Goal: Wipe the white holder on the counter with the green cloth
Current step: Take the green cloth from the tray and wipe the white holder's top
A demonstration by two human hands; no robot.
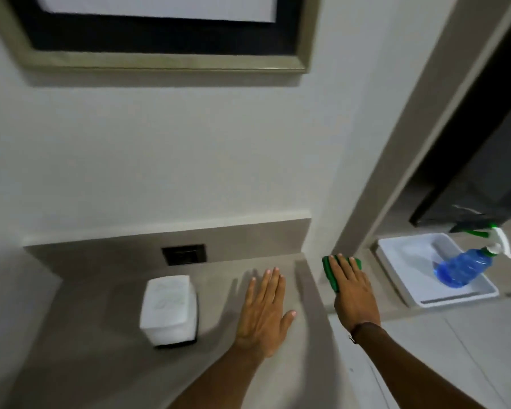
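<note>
The white holder (168, 309), a boxy white case on a dark base, stands on the grey counter (101, 349) left of centre. My left hand (264, 312) lies flat and open on the counter to its right, about a hand's width away. My right hand (354, 292) presses flat on the green cloth (328, 271), which lies on a lower ledge past the counter's right edge. Most of the cloth is hidden under my fingers.
A white tray (401, 261) on the ledge at the right holds a blue spray bottle (462, 267) with a white and green trigger. A dark socket plate (184, 254) sits in the backsplash. A framed picture (160, 54) hangs above. Pale floor tiles lie at lower right.
</note>
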